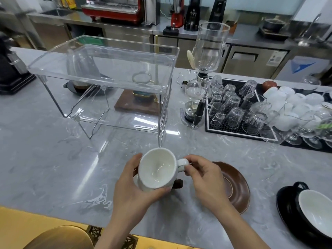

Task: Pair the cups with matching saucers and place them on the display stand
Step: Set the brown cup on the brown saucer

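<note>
Broadly, a grey marble counter (53, 159) fills the view; on it stands a clear two-tier display stand (107, 74), both tiers bare; to its right sits a black mat (233, 130) crowded with upturned glasses, with a glass siphon brewer (206, 69) between stand and mat; nearer, a brown saucer (237, 187) lies flat on the counter, and at the right edge a black saucer (287, 209) carries a black cup (312, 211) with a white inside; just in front of the stand, a white cup (157, 169) is tilted, mouth toward the camera; the left hand (133, 193) wraps its body, while the right hand (203, 178) pinches its handle.
</note>
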`<state>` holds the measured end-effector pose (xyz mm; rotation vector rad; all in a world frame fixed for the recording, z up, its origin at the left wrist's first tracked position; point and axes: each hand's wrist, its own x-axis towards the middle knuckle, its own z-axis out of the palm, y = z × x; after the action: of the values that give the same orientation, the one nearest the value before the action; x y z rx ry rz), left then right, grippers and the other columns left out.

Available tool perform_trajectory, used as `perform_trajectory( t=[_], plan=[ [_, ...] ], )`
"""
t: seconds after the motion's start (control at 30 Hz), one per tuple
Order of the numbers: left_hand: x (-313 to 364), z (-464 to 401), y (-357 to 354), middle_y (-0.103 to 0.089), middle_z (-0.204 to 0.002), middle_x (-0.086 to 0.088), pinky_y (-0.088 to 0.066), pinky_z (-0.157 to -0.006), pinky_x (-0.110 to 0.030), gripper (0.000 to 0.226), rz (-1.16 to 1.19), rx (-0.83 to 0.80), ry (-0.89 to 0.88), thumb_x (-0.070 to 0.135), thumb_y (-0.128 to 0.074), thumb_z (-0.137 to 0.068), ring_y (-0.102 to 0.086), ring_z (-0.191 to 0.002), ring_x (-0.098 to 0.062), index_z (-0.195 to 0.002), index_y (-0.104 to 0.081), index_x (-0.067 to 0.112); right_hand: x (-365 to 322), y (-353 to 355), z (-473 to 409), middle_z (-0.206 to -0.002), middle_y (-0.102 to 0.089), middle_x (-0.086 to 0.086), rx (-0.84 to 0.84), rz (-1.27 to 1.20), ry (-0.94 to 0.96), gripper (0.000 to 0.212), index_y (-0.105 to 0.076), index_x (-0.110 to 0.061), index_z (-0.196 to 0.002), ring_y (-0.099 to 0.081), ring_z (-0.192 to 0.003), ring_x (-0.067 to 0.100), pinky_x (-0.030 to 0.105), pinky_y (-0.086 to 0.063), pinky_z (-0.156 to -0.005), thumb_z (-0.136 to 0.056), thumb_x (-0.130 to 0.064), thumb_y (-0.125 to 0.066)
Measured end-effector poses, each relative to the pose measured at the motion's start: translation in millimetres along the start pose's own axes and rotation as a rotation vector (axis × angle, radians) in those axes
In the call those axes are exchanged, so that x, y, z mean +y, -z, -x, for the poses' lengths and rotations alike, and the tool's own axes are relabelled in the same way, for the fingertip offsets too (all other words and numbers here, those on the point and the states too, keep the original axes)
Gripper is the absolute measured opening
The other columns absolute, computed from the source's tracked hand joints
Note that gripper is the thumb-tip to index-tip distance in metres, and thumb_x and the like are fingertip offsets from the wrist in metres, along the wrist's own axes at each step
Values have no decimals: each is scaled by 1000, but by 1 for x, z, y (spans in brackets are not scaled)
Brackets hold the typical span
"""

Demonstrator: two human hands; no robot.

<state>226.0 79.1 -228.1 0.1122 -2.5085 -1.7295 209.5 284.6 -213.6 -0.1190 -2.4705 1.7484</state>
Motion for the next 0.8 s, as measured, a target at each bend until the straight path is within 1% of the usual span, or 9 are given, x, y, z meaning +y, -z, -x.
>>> perform_trajectory(
  t=[0.07, 0.17, 0.27, 0.33, 0.37, 0.47, 0.53, 0.63, 0.8],
  plan=[
    [9, -4, -5, -57, -123, 40, -45, -84, -14, 105, 2, -4, -26, 56, -95, -36, -58, -111, 13, -131, -51, 46, -2, 9, -4, -88, -77, -8, 6, -39, 11, 24, -74, -33, -95, -72, -84, 13, 30, -59, -79, -93, -10, -67],
    [23, -9, -16, -59, -122, 36, -46, -82, -14, 103, 18, -14, -52, 60, -93, -34, -61, -108, 8, -128, -53, 47, -3, 22, -11, -88, -76, -8, 18, -56, 51, 24, -73, -37, -94, -71, -83, 15, 37, -59, -80, -91, -15, -64],
    [31, -16, -33, -63, -115, 35, -47, -70, -4, 94, 32, -31, -83, 48, -97, -34, -63, -102, 9, -118, -55, 55, 2, 36, -18, -90, -77, -6, 45, -77, 43, 23, -73, -38, -95, -72, -86, 17, 45, -59, -83, -89, -18, -63],
    [34, -21, -42, -64, -109, 38, -48, -62, -1, 88, 40, -34, -94, 42, -96, -35, -62, -99, 12, -111, -55, 62, 6, 43, -23, -90, -78, -4, 53, -88, 25, 24, -74, -38, -95, -73, -87, 21, 50, -59, -85, -89, -17, -63],
    [37, -24, -48, -64, -109, 38, -50, -64, -4, 88, 33, -43, -96, 44, -94, -36, -61, -100, 13, -112, -54, 63, 8, 49, -26, -90, -77, -3, 62, -88, 22, 25, -74, -39, -94, -73, -87, 23, 52, -59, -85, -89, -16, -64],
    [41, -32, -58, -61, -116, 35, -50, -88, -21, 92, -19, -68, -85, 53, -90, -38, -59, -106, 11, -122, -53, 53, 15, 59, -35, -88, -77, -3, 68, -61, 21, 28, -74, -36, -94, -72, -85, 22, 49, -59, -84, -92, -9, -66],
    [42, -39, -64, -60, -118, 35, -51, -94, -28, 90, -48, -101, -82, 50, -92, -42, -59, -109, 5, -123, -52, 52, 20, 65, -42, -88, -77, -6, 71, -26, 9, 31, -74, -36, -91, -72, -82, 17, 43, -60, -83, -92, -6, -67],
    [44, -48, -74, -59, -130, 24, -49, -102, -41, 92, -117, -127, -93, 39, -98, -51, -60, -118, -10, -131, -52, 45, 24, 71, -52, -86, -76, -11, 57, 11, -4, 36, -72, -40, -87, -70, -77, 10, 35, -60, -80, -91, -4, -68],
    [44, -61, -88, -60, -136, 12, -44, -108, -44, 95, -154, -150, -86, 26, -99, -53, -55, -126, -14, -136, -53, 33, 35, 76, -65, -81, -73, -18, 47, 66, -3, 41, -69, -42, -83, -68, -75, 7, 29, -58, -77, -89, -1, -68]
  ],
)
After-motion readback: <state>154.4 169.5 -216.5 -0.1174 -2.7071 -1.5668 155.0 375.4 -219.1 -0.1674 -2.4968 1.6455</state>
